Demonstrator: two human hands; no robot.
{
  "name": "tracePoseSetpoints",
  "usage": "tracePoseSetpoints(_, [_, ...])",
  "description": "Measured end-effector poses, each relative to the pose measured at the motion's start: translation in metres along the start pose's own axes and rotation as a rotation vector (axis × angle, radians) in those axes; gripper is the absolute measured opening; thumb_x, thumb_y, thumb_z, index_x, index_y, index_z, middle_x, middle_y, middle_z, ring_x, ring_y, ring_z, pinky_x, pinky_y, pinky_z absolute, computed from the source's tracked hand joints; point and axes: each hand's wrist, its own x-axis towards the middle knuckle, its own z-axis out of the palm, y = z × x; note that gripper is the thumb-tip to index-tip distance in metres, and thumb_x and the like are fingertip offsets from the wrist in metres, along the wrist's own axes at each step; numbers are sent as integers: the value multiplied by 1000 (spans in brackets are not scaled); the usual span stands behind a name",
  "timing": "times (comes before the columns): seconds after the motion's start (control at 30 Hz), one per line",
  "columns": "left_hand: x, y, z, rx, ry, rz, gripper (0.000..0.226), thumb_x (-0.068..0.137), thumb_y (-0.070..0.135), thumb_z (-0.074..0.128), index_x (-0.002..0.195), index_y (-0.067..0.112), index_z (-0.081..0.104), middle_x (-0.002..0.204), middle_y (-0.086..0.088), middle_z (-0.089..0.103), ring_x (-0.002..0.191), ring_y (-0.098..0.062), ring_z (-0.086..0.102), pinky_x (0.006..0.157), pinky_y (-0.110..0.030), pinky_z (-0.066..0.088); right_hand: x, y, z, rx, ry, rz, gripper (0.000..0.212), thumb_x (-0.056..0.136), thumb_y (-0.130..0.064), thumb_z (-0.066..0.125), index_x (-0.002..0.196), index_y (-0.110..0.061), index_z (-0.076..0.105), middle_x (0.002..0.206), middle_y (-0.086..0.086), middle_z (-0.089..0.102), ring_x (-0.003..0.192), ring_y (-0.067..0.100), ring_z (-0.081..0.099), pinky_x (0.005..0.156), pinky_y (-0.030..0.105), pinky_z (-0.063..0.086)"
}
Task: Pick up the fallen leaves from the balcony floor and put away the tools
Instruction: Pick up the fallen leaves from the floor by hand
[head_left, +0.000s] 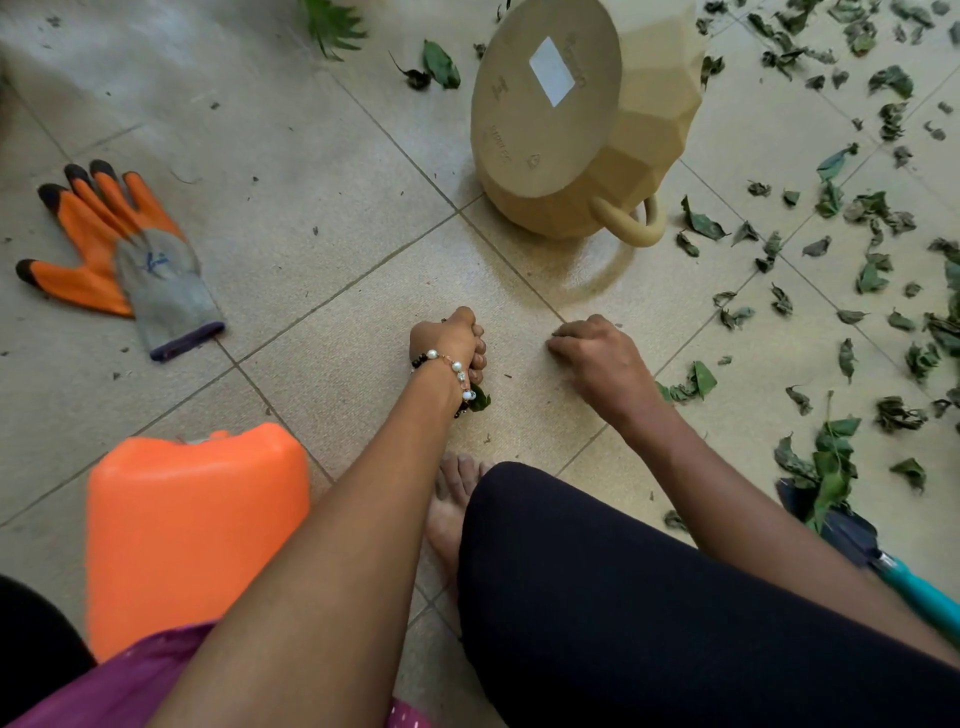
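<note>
In the head view, the left hand (449, 343) is seen closed in a fist above the floor (322, 249), its fingers curled round a clump of dark green leaves, a bit of which (478, 400) pokes out below the wrist beside a beaded bracelet (452, 366). The right hand (597, 358) is lowered to the tiles just beside it, fingers bent with the tips pressed to the floor; whether anything is pinched under them cannot be told. Fallen leaves (872, 270) are scattered thickly over the right side of the floor, up to its far right corner, with a few (691, 384) lying close behind the right wrist. A beige faceted pot (587, 119) is lying on its side beyond the hands, its flat base turned toward the camera and a loop handle (634, 223) touching the tiles. An orange and grey work glove (119, 260) is laid flat near the left edge. An orange plastic container (192, 525) is seen near the bottom left, beside the left forearm. A trowel with a dark blade and teal handle (883, 556) is lying at the right edge, leaves resting on its blade. A bare foot (452, 504) and a dark-clad knee are seen between the arms. The floor is of pale beige square tiles, dusted with small crumbs.
</note>
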Motion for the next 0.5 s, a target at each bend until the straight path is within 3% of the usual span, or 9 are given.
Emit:
tracePoseSetpoints(0.13, [-1,-1,3,26,4,5,27,89,15,51,63,10,54,48,0,50,34,-9,36,33,-14,25,5,-13,-17,589,56,398,24,80,2,71,102,-7,74,99,7,74,91,14,68,85,26,55])
tracePoseSetpoints(0.23, [-7,1,7,35,-13,-6,27,90,15,50,64,7,54,44,-2,53,36,-14,42,36,-16,30,9,-39,-27,1010,115,501,25,77,0,75,98,-11,74,93,0,74,85,6,70,80,23,56])
tracePoseSetpoints(0.37, [-13,-2,9,110,53,12,21,85,19,56,70,5,61,53,-5,61,42,-18,56,45,-25,48,12,-66,-21,889,192,412,22,76,7,72,91,-10,73,82,0,72,72,10,71,71,29,59])
tracePoseSetpoints(0.5, [-10,0,7,123,12,-39,16,82,18,56,81,4,63,70,-8,63,58,-23,60,57,-30,51,11,-71,-16,597,233,204,20,74,4,70,89,-9,74,81,3,72,76,17,67,73,36,56])
